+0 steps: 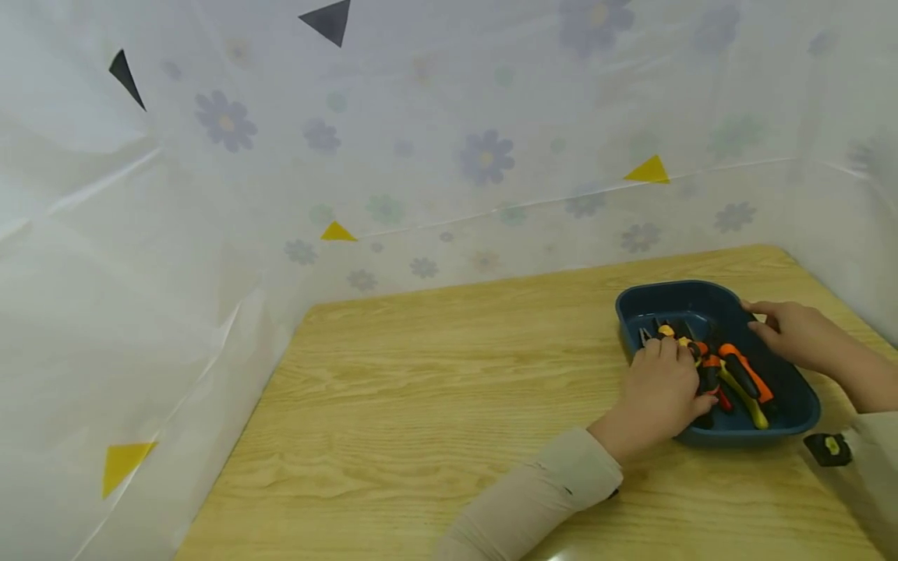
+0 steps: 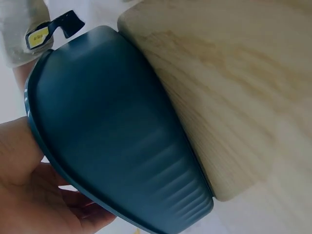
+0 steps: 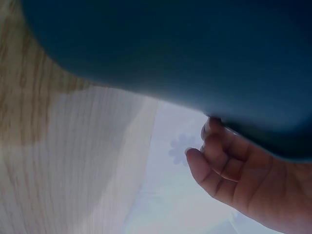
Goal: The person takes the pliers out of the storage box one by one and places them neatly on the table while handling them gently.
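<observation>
A dark blue plastic basin stands on the right side of the table, with several pliers and similar hand tools inside. Over its near left rim reaches my left hand; the fingers lie among the tools, and the thumb is beside an orange-and-black handle. Whether those fingers grip a tool is hidden. In the left wrist view the left hand shows past the basin's rim. My right hand holds the basin's right rim. From the right wrist, the right hand appears with fingertips at the rim.
The wood-grain table stretches left of the basin. White flower-printed sheeting encloses its back and sides. Orange-black and yellow handles lie on the basin's right part. A black strap device sits at the right cuff.
</observation>
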Demonstrator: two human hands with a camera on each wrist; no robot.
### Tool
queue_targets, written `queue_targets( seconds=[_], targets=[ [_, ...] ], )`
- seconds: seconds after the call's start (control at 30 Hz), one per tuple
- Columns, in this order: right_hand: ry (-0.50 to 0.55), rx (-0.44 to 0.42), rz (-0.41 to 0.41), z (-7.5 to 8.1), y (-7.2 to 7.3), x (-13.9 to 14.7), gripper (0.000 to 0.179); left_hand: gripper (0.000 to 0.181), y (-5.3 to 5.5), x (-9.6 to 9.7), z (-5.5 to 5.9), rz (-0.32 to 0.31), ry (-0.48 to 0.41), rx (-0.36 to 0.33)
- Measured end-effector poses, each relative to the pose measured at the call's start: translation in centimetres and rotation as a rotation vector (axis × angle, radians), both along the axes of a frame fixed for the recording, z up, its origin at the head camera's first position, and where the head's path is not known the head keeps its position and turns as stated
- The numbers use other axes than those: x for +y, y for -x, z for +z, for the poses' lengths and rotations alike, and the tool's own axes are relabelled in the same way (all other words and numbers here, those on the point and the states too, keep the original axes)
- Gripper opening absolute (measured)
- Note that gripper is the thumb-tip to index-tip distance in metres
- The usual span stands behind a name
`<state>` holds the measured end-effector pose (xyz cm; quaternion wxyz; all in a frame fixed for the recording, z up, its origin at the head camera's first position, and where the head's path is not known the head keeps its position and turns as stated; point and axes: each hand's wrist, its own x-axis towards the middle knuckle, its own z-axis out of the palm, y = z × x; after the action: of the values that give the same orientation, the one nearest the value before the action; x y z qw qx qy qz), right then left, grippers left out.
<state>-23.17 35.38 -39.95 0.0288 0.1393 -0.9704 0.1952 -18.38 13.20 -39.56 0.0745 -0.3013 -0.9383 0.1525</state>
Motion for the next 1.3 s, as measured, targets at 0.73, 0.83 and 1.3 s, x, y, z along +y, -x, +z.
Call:
queue_targets(
  seconds=[0.73,0.83,1.3],
  targets=[
    [-0.008,-0.01,-0.018,0.1,0.1,0.4,0.04,0.028,-0.6,3.6,0.1,0.059,0.172,-0.013],
    [-0.008,-0.016,-0.006,0.2,0.2,0.4,0.04,0.032,-0.3,4.0,0.0,0.098,0.193,-0.026],
    [-0.013,-0.039,-0.011,0.3,0.0,0.3,0.04,0.028,0.0,4.3,-0.1,0.07,0.292,-0.019]
  ],
)
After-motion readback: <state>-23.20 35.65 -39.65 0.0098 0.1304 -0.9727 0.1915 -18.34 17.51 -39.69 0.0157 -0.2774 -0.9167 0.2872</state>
